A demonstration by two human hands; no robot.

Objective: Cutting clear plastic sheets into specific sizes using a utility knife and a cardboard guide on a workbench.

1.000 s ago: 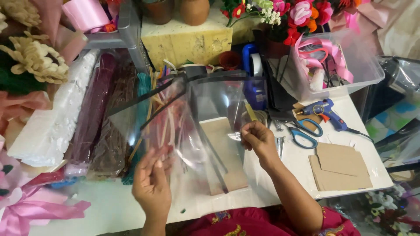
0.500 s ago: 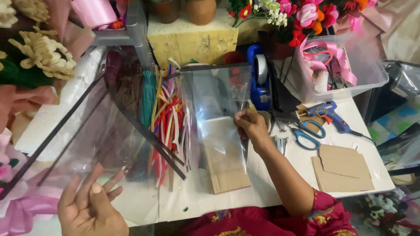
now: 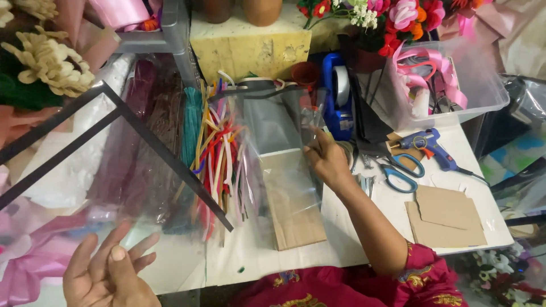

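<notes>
Your left hand (image 3: 108, 276) is low at the near-left, fingers spread and lifted, palm up under the clear film (image 3: 114, 170); whether they pinch it or only touch it you cannot tell from here; the film's black-trimmed edge runs diagonally from upper left down towards the table (image 3: 364, 239). Your right hand (image 3: 325, 161) is over the middle of the table, fingers closed on the film's far side, just above the cardboard strip (image 3: 293, 210), which lies flat under the film; the film stretches between your two hands, over a bundle of coloured sticks (image 3: 219, 153). Right of that hand lie blue scissors (image 3: 401, 173) and a blue glue gun (image 3: 429, 145); a blue tape dispenser (image 3: 335, 94) stands behind; cardboard pieces (image 3: 446, 216) sit at the near-right corner; a clear bin (image 3: 483, 96) holds pink ribbon.
</notes>
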